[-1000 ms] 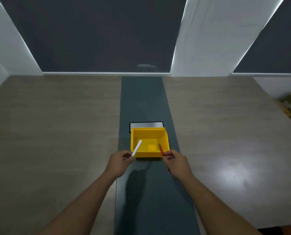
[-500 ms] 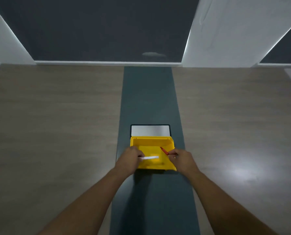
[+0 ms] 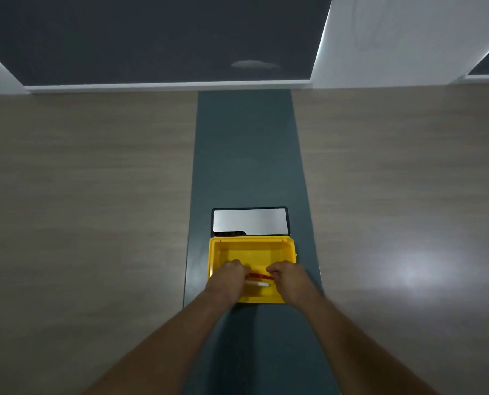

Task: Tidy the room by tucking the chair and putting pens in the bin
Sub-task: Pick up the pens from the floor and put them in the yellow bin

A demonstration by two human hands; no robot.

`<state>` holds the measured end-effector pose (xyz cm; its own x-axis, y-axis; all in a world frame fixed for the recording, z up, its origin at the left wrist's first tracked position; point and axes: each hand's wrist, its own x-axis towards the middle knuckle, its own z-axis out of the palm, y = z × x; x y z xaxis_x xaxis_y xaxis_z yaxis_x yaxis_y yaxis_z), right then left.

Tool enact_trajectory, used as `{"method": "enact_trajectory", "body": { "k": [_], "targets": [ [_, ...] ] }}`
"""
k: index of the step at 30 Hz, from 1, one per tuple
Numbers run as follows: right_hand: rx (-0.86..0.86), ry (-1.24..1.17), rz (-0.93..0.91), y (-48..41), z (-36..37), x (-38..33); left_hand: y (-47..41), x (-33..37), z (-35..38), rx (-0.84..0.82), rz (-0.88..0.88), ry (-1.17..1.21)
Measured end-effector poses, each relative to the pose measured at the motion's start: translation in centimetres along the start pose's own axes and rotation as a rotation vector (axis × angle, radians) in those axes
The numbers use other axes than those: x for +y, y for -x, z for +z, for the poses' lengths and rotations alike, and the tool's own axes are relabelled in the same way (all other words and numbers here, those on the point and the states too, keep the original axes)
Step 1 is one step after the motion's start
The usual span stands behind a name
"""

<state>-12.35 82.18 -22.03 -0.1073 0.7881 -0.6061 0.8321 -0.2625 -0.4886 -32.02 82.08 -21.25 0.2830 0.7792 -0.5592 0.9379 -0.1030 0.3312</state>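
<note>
Two pens now lying level inside the yellow bin [image 3: 217, 252], where half a second back each was angled over its rim and a second back barely past the near edge. Meaning for the task: pen-binning close to done, only the release left; chair nowhere in view, so no telling about that half. Left hand [image 3: 227, 280] low in the bin's near-left part, curled narrow around one end of the white pen [image 3: 257, 284], which runs rightward toward the other hand. Right hand [image 3: 290, 280] over the near-right part, fingers pinched narrow on the right end of the red pen [image 3: 259, 276], lying just behind the white one and roughly parallel. Both pens motion-blurred, so possibly already resting on the bin floor, possibly just above it; cannot tell which. Bin sitting on the dark strip [image 3: 249, 152] down the middle of the worktop [image 3: 95, 195], touching or just in front of a silver hatch [image 3: 250, 220] set in that strip. Next, likely: opening both grips and lifting clear without dragging the pens out.
</note>
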Motion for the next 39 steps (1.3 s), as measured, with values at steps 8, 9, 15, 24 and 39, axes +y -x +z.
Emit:
{"method": "enact_trajectory", "body": {
  "k": [8,9,15,24,39],
  "targets": [
    [0.184,-0.013,0.002,3.2,-1.9,-0.7,3.4,-0.2,-1.7,0.111,0.116,0.168],
    [0.207,-0.015,-0.002,3.9,-2.1,-0.9,4.2,-0.3,-2.0,0.136,0.135,0.177],
    [0.375,-0.074,-0.053,9.5,-4.0,-2.0,8.2,-0.3,-3.6,0.239,0.223,0.206],
    [0.529,-0.118,-0.098,17.4,-3.7,-2.5,12.7,1.8,-3.9,0.233,0.312,0.199],
    [0.667,-0.25,0.031,26.7,0.5,4.2,15.3,9.4,-1.0,0.241,0.491,0.103]
  ]
}}
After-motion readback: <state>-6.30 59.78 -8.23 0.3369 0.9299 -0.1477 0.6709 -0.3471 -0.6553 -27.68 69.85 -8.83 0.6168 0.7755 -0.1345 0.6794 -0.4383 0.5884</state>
